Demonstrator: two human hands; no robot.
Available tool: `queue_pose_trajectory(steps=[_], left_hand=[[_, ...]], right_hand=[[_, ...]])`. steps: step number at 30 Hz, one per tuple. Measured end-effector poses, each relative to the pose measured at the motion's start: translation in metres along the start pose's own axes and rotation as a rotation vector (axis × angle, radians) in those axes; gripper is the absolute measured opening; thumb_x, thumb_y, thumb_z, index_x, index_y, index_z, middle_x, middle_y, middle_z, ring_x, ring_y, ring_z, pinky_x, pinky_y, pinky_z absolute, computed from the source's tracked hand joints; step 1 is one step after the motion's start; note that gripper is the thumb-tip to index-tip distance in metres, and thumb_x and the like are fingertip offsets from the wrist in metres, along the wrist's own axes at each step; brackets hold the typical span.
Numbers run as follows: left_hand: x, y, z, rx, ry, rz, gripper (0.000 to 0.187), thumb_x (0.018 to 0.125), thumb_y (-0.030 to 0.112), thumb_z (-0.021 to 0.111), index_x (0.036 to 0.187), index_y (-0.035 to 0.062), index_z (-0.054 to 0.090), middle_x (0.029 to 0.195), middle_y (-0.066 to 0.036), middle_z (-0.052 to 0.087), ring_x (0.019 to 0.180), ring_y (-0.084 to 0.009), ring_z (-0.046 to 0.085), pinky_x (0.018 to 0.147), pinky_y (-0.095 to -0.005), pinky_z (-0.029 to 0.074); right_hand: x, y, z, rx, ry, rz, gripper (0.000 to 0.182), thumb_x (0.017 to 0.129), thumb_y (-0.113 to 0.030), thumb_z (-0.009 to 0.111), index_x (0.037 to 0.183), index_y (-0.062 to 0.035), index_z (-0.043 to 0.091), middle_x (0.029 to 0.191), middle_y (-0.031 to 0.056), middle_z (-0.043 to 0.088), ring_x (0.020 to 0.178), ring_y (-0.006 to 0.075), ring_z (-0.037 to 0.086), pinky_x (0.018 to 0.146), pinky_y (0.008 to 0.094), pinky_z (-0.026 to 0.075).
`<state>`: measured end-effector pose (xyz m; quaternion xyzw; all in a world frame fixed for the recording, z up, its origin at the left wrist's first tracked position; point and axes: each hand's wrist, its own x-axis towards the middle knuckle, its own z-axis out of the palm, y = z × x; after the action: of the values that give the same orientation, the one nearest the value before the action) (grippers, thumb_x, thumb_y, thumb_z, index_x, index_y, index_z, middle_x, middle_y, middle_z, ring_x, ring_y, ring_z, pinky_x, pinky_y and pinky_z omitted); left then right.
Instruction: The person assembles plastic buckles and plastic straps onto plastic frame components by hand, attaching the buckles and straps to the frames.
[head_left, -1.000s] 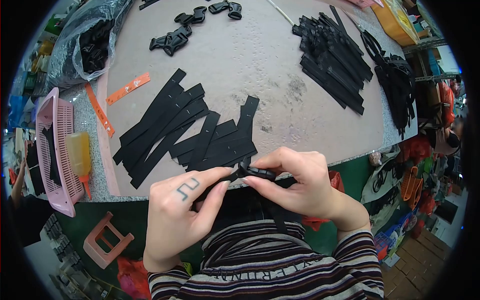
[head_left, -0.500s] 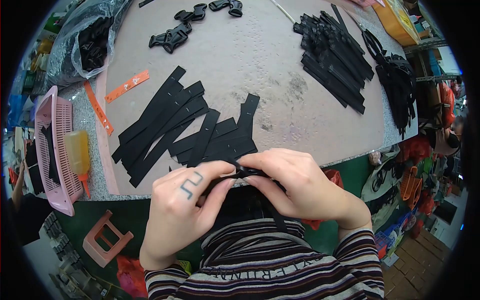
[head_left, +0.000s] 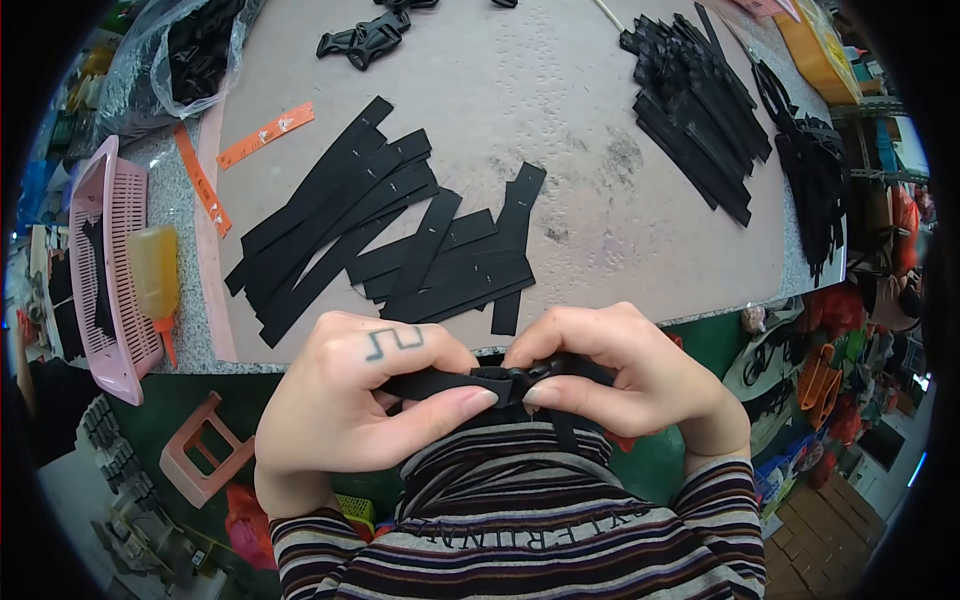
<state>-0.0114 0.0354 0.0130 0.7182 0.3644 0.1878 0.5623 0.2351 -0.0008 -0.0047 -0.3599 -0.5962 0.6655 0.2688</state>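
My left hand (head_left: 372, 395) pinches a black webbing strap (head_left: 440, 382) between thumb and forefinger, close in front of my body. My right hand (head_left: 630, 385) is closed on a black plastic buckle (head_left: 530, 380), thumb on its near face. The strap's end lies against the buckle, between the two thumb tips. Just beyond my hands, flat black straps (head_left: 455, 270) with small white marks lie crossed on the table, and more straps (head_left: 335, 195) fan out to their left.
Loose black buckles (head_left: 365, 42) sit at the far side. A pile of finished-looking straps (head_left: 695, 120) is at right. On the left are orange strips (head_left: 265, 135), a pink basket (head_left: 122, 270), a yellow bottle (head_left: 153, 275) and a plastic bag (head_left: 150, 95). A pink stool (head_left: 205, 450) stands below.
Both hands have come down closer to my body, and the left hand has turned. More of the strap and buckle now shows between my fingers. The view has shifted slightly.
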Motion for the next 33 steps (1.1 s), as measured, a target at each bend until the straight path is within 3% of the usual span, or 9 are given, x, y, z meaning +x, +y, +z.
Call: queue_pose_trajectory(steps=[5,8,17,23,26,29,33], left_hand=[[0.002,0.001,-0.004,0.007,-0.051,-0.006,0.017,0.08,0.012,0.08,0.083,-0.0007,0.07,0.061,-0.008,0.062,0.048,-0.0123,0.057,0.044,-0.0249,0.039],[0.003,-0.003,-0.004,-0.012,-0.053,0.035,0.017,0.072,0.011,0.082,0.078,-0.0011,0.071,0.058,-0.004,0.062,0.046,-0.0072,0.054,0.043,-0.0211,0.035],[0.004,-0.007,-0.001,-0.185,-0.067,0.012,0.014,0.073,0.008,0.081,0.075,-0.0009,0.071,0.057,-0.003,0.063,0.046,-0.005,0.053,0.043,-0.0209,0.033],[0.002,-0.018,0.009,-0.331,-0.039,0.039,0.012,0.073,0.005,0.078,0.069,0.001,0.068,0.055,-0.002,0.062,0.045,-0.0055,0.052,0.043,-0.021,0.033],[-0.001,-0.028,0.012,-0.355,-0.067,0.134,0.011,0.079,0.006,0.078,0.076,0.0003,0.069,0.058,-0.001,0.06,0.049,-0.0062,0.052,0.045,-0.0225,0.035],[-0.007,-0.026,0.019,-0.521,-0.016,-0.012,0.009,0.079,0.005,0.077,0.078,-0.0005,0.07,0.059,0.0,0.062,0.049,-0.0059,0.052,0.046,-0.0223,0.036],[-0.007,-0.025,0.021,-0.599,-0.027,-0.111,0.008,0.08,0.004,0.076,0.081,-0.0017,0.071,0.061,0.0,0.064,0.051,-0.007,0.055,0.048,-0.0228,0.039]], right_hand=[[0.002,0.003,0.001,-0.04,-0.019,-0.06,0.02,0.094,-0.009,0.065,0.112,0.0001,0.061,0.091,0.0144,0.068,0.08,0.0296,0.068,0.068,0.0359,0.051],[0.003,0.004,0.001,-0.052,-0.049,-0.095,0.02,0.094,-0.008,0.064,0.112,-0.0003,0.061,0.09,0.0148,0.067,0.08,0.0313,0.068,0.068,0.0367,0.051],[0.003,0.004,0.002,-0.006,-0.06,-0.123,0.02,0.093,-0.008,0.064,0.112,-0.0001,0.062,0.095,0.0139,0.068,0.084,0.0308,0.068,0.071,0.0364,0.052],[0.003,0.001,-0.005,0.188,-0.155,0.03,0.02,0.096,-0.01,0.063,0.113,0.0013,0.063,0.095,0.0104,0.069,0.082,0.0202,0.067,0.071,0.0313,0.05],[0.003,0.007,-0.006,0.263,-0.188,0.072,0.021,0.098,-0.012,0.062,0.114,0.0021,0.063,0.094,0.0062,0.068,0.081,0.0115,0.061,0.071,0.027,0.048],[0.001,0.006,-0.007,0.43,-0.15,0.219,0.022,0.099,-0.014,0.062,0.114,0.0025,0.064,0.092,0.0036,0.067,0.08,0.0074,0.057,0.071,0.0248,0.047],[0.001,0.009,-0.009,0.289,-0.124,0.11,0.02,0.099,-0.012,0.063,0.111,0.0033,0.065,0.09,0.0031,0.066,0.078,0.0061,0.056,0.068,0.0241,0.046]])
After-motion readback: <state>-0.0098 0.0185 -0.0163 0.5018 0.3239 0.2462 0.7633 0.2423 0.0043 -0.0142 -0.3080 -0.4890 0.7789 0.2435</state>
